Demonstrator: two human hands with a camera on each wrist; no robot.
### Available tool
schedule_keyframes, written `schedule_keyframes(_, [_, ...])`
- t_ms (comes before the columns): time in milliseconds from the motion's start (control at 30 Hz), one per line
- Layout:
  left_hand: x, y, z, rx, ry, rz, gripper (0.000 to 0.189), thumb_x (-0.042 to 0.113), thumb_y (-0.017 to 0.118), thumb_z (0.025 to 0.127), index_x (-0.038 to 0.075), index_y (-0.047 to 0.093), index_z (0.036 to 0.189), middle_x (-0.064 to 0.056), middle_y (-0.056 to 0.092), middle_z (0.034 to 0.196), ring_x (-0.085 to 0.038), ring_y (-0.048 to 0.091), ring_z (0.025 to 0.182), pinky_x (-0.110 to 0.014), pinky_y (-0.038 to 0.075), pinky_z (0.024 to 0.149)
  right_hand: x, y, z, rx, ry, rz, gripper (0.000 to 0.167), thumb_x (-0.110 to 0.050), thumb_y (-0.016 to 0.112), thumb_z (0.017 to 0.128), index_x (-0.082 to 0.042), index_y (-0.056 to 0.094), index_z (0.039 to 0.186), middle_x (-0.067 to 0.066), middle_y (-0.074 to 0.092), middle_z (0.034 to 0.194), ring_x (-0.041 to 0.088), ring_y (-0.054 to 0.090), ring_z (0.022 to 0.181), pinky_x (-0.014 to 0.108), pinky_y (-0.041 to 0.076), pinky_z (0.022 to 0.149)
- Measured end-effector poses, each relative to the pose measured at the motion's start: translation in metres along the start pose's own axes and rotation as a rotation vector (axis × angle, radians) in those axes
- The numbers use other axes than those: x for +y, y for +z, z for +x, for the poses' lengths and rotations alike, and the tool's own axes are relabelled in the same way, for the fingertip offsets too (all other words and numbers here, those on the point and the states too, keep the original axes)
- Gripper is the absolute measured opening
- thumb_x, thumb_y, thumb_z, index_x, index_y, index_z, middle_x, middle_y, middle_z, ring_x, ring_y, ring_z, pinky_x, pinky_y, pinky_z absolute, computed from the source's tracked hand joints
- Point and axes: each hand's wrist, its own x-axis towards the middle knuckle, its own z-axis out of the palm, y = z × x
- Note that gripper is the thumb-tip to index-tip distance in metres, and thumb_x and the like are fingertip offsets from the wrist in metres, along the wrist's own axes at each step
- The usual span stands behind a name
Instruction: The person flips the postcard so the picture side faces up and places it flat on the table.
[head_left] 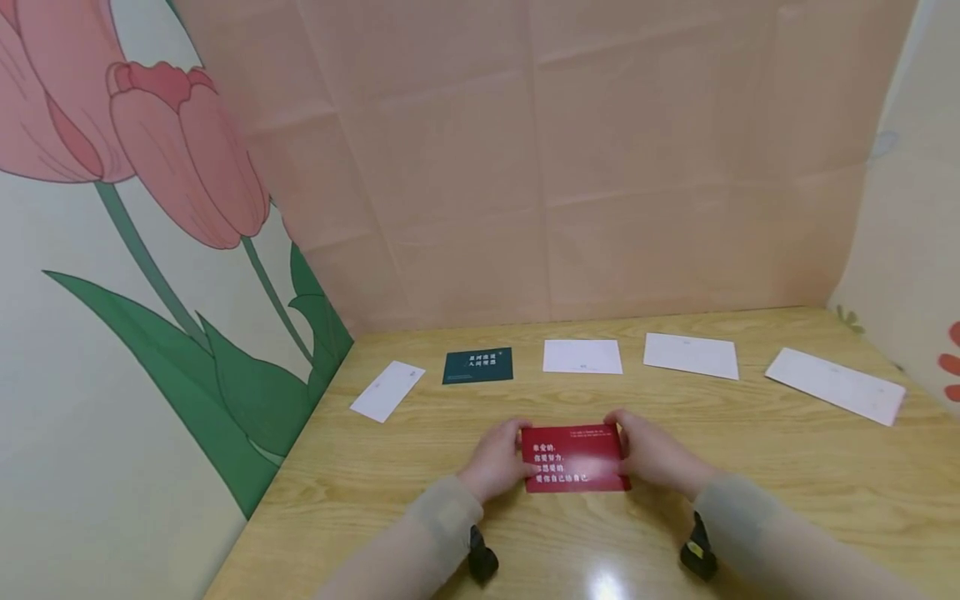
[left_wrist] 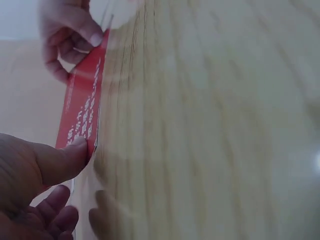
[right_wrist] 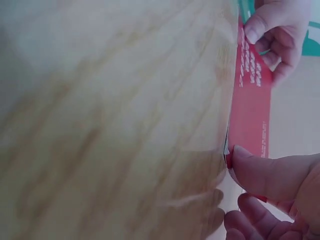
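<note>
My left hand (head_left: 497, 461) and right hand (head_left: 651, 450) pinch the red card (head_left: 576, 458) by its ends, over the desk (head_left: 360, 508) — white characters read 亲爱的, 你要努力 — and a white-lettered green card (head_left: 457, 367) lies beyond

Passable across the tabletop (head_left: 810, 475) to the left of the left hand (head_left: 495, 461) and to the right of the right hand (head_left: 654, 447), and through the strip between the red card (head_left: 573, 460) and the flat row of four white cards (head_left: 582, 357) and one dark green card (head_left: 477, 367). Blocked at both short edges of the red card by the hands, and on the near side by sleeves (head_left: 408, 550) with black wrist devices (head_left: 482, 562). Closed off behind by a pink cloth (head_left: 600, 167), at left by a tulip-printed wall (head_left: 67, 400).
</note>
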Motion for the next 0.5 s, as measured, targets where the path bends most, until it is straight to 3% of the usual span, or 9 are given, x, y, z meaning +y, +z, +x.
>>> schedule_keyframes(167, [-0.0021,0.0025,0.0053,0.023,0.000,0.133,0.063,0.025,0.084,0.074,0.026,0.055,0.130,0.002,0.050,0.123,-0.020,0.042,0.112,-0.047,0.041,0.096,0.0022,0.0016,0.0026,0.011,-0.009,-0.050,0.062,-0.012,0.082,0.074,-0.005,0.052,0.128,0.013,0.056,0.114,0.027,0.055,0.098,0.050,0.047,0.085])
schedule_keyframes(500, [-0.0048,-0.0003,0.0093,-0.032,-0.021,0.212,0.068,0.031,0.083,0.074,0.024,0.055,0.136,0.003,0.047,0.112,-0.018,0.039,0.104,-0.041,0.039,0.088,0.0043,-0.0016,0.0059,-0.026,-0.013,-0.107,0.062,-0.015,0.083,0.073,-0.005,0.056,0.128,0.015,0.051,0.115,0.030,0.051,0.100,0.055,0.043,0.087])
